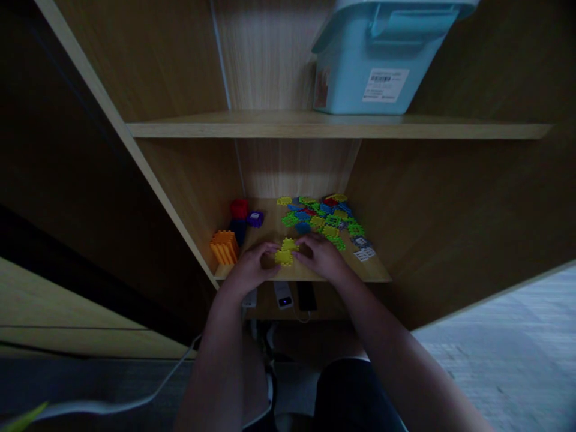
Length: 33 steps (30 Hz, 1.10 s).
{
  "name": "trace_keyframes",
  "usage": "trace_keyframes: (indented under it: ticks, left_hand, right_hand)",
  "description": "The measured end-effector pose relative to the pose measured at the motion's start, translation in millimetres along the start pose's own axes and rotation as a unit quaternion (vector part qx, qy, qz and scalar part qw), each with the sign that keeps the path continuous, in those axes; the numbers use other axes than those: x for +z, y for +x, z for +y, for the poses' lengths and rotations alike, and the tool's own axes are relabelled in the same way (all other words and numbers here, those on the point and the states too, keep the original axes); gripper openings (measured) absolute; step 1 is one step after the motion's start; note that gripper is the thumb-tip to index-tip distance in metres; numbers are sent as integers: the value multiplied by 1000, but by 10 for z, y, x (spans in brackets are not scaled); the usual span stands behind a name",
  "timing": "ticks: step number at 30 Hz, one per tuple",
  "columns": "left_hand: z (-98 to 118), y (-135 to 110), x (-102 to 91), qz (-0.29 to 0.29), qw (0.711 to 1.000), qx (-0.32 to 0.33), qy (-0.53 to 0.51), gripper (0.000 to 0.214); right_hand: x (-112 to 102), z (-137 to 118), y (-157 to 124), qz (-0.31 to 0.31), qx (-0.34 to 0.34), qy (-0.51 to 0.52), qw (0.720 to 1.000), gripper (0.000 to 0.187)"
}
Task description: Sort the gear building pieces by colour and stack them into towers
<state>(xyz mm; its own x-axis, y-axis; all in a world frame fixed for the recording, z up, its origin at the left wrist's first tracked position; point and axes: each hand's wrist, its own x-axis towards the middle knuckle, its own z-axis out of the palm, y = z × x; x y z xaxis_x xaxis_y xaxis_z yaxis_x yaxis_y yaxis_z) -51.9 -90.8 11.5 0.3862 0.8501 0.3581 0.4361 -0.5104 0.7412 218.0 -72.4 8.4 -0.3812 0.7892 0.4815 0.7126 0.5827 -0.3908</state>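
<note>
Both of my hands meet at the front of a low wooden shelf (pixel 378 273). My left hand (pixel 253 266) and my right hand (pixel 320 254) pinch yellow interlocking plastic tiles (pixel 286 251) between them, fingers curled round the pieces. Just behind lies a loose pile of green, blue, yellow and red tiles (pixel 324 219). An orange assembled cube (pixel 224 246) stands at the shelf's left front, beside my left hand.
A red block (pixel 239 208), a dark blue block (pixel 238 230) and a purple piece (pixel 255 218) sit at the back left. White tiles (pixel 365 254) lie at the right. A pale blue lidded bin (pixel 378 57) stands on the upper shelf. Small devices (pixel 284 294) and a cable (pixel 171 375) lie below.
</note>
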Motion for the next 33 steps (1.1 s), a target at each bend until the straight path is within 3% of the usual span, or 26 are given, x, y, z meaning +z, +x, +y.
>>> trace_keyframes:
  ticks: [12, 21, 33]
  left_hand:
    - [-64, 17, 36, 19, 999, -14, 29, 36]
    - [-38, 17, 18, 15, 999, -17, 31, 30]
    - [11, 2, -21, -1, 999, -18, 44, 34]
  right_hand:
    - [-11, -47, -21, -39, -44, 55, 997, 19]
    - [44, 20, -8, -27, -90, 64, 993, 25]
    - [26, 9, -4, -31, -104, 75, 991, 30]
